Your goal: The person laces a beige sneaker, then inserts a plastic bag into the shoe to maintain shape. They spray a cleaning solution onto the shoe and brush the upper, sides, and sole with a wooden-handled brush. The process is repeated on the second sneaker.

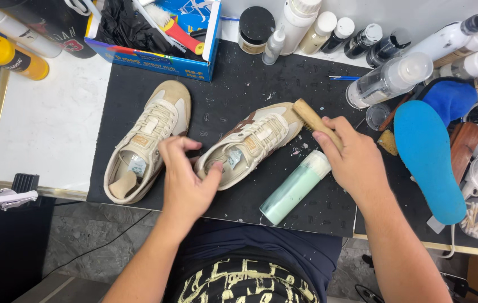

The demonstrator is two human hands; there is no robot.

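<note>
- Wooden brush [313, 121] sits gripped in the right hand [353, 156], right of centre in the frame; the fingers are curled closed around its handle, and its head end touches the toe of the right-hand sneaker [251, 145]
- Left hand [185, 178], at lower centre, has its fingers loosely spread and half bent; the thumb and fingertips [213, 169] rest on the heel opening of that same sneaker, clasping nothing fully
- Beige and cream, the sneaker lies tilted on the black mat [233, 84], toe toward the upper right; a second matching sneaker [148, 140] lies just beside it to the left, a loose insole showing in its heel
- Pale green bottle [295, 188] lies on its side on the mat, just below the right hand and near the held sneaker
- Blue insole [427, 160] lies at the right of the frame, well apart from the sneakers; a clear spray bottle [389, 80] lies above it
- Blue cardboard box [155, 39] stands at the upper left of the mat; a row of small bottles [329, 31] lines the top edge; a yellow bottle [6, 53] lies at far upper left
- Both forearms come up from the bottom edge; the left angles in toward centre, wrist bent; the right rises from the lower right, palm down over the brush
</note>
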